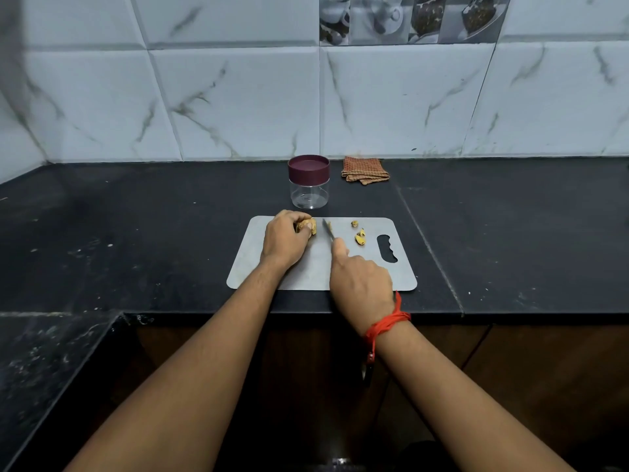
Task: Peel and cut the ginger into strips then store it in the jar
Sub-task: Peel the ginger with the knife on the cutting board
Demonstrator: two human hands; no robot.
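A grey cutting board lies on the black counter. My left hand grips a tan piece of ginger at the board's far left corner. My right hand holds a knife with the forefinger along its back; the blade points away from me, just right of the ginger. Two small ginger bits lie on the board to the right of the blade. A clear jar with a maroon lid on it stands behind the board.
A folded checked cloth lies at the back by the tiled wall, right of the jar. The black counter stretches to both sides and turns toward me on the left. A red thread is tied round my right wrist.
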